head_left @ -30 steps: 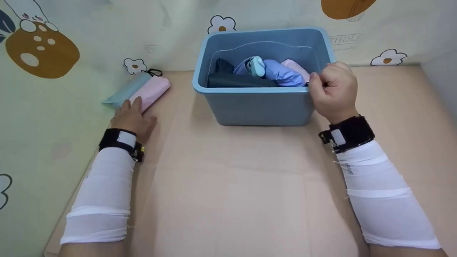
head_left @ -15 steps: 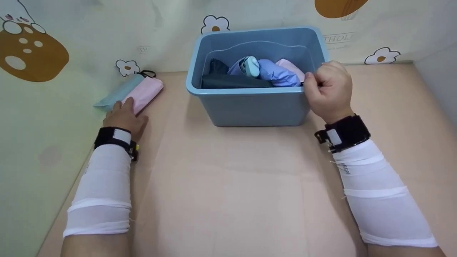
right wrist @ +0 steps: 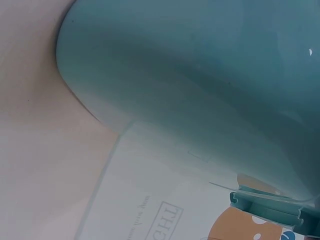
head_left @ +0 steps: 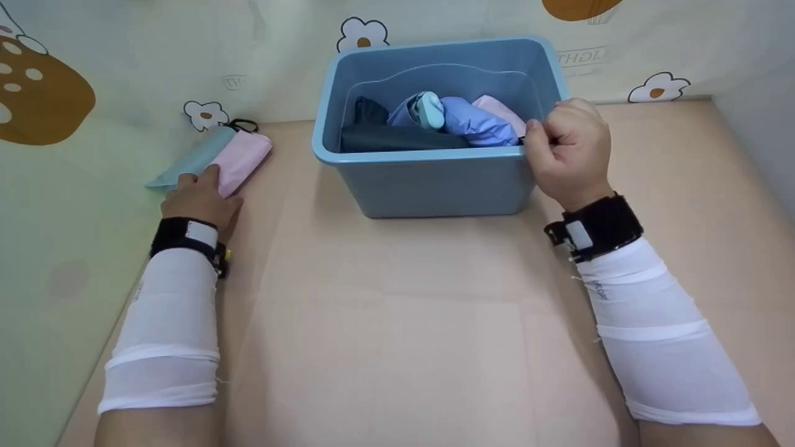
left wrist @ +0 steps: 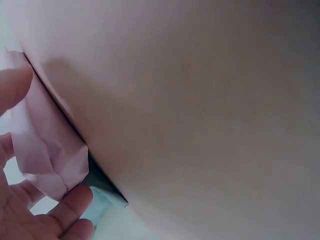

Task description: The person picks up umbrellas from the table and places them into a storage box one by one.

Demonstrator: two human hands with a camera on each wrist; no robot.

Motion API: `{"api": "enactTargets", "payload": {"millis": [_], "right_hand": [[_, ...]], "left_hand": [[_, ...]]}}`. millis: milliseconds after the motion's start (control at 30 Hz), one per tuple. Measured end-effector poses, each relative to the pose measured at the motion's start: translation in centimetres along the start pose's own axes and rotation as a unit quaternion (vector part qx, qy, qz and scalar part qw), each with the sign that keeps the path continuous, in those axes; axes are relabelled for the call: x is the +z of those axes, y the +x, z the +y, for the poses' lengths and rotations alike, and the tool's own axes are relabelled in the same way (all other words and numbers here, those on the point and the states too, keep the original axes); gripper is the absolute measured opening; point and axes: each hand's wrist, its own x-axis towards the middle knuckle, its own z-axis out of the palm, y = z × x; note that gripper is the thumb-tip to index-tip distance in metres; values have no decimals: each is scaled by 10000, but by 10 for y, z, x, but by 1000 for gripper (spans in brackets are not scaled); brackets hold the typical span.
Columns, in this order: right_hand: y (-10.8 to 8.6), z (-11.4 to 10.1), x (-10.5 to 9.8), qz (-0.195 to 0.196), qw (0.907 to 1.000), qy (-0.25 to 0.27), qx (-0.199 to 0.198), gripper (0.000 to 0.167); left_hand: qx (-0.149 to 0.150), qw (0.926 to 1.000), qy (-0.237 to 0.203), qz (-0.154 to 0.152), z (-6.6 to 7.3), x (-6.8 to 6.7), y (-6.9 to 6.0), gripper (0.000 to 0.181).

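At the left of the head view, a pink folding umbrella in a fabric sleeve (head_left: 244,158) lies beside a light blue one (head_left: 195,156) with a black strap loop (head_left: 243,125). My left hand (head_left: 197,202) touches the near end of the pink sleeve with its fingertips, the thumb spread away to the right. In the left wrist view, the crumpled pink sleeve (left wrist: 47,140) sits between thumb and fingers. My right hand (head_left: 574,152) grips the right front corner of the blue bin's rim. That bin (head_left: 435,186) stands upright; its side wall (right wrist: 165,60) fills the right wrist view.
Inside the bin lie a dark green rolled bundle (head_left: 404,138), a blue umbrella (head_left: 478,122) by a light blue handle (head_left: 428,110), and a pink bundle (head_left: 499,112). The tan tabletop (head_left: 385,323) meets a patterned wall covering (head_left: 286,62) behind and at left.
The head view has shifted slightly, moving everything a little left in it. Both hands keep their places, the left at the pink umbrella, the right on the bin's rim.
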Motion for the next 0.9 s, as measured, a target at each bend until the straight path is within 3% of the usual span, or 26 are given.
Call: {"api": "enactTargets", "payload": {"millis": [200,500,900], "right_hand": [[0,-1,-1,-26,10000,-36,38,45],[0,-1,-1,-82,9999,-23,83,46],[0,-1,0,-50,10000,-49,26,45]], "left_hand": [[-21,10000,-14,48,7,0,5,65],[-83,9994,-303,-166,16,-2,4,63],[387,9974,-554,-229,35,-2,-1,58]]}}
